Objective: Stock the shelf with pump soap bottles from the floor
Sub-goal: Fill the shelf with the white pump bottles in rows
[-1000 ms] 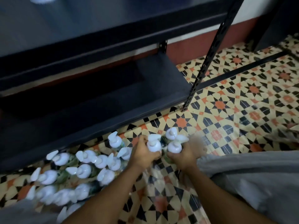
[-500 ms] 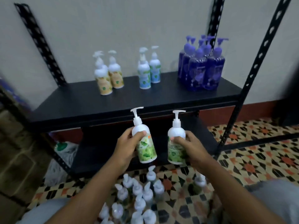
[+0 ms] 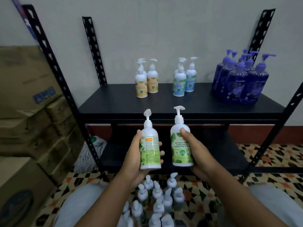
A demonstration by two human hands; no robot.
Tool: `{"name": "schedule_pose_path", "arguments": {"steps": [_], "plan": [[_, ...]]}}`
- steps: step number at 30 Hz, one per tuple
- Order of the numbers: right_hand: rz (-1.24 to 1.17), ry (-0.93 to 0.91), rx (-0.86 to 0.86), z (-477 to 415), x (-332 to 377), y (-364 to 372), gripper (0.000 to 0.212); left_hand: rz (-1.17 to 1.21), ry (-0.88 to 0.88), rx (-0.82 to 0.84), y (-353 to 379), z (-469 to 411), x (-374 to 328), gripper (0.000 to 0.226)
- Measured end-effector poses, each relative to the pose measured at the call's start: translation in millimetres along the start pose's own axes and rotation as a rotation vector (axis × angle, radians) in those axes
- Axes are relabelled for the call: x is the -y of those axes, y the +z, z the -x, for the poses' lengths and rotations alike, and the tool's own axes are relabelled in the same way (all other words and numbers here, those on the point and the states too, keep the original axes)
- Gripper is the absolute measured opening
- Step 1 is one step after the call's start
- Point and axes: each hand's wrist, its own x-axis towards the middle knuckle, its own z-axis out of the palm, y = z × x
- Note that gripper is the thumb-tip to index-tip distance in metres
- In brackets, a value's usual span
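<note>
As left hand [image 3: 132, 159] and right hand [image 3: 199, 155] grip green bottles [image 3: 180, 153], floor bottles [image 3: 157, 199] blur.

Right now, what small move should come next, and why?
Probably raise both and set them on the upper shelf, bare at left: the left hand grips the left green-label bottle, the right hand the right green-label bottle, both below its edge.

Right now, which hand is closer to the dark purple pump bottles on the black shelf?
Right. The right hand, holding a white green-labelled pump bottle, is below and left of the dark purple pump bottles; the left hand, holding a second bottle, is farther left.
</note>
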Motion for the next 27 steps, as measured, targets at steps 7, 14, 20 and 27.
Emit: {"name": "schedule_pose_path", "arguments": {"steps": [7,14,20,27], "plan": [[-0.054,0.074,0.053,-4,-6,5,0.058,0.033,-0.014,0.049,-12,10,-11,0.054],[0.068,0.003,0.122,-12,-9,9,0.058,-0.426,0.274,-0.239,-23,10,-4,0.051],[0.044,0.002,0.172,-14,-10,21,0.057,-0.457,0.284,-0.267,-33,14,-6,0.050],[-0.023,0.023,0.154,-13,-11,38,0.062,-0.446,0.320,-0.260,-37,20,-12,0.059]]}}
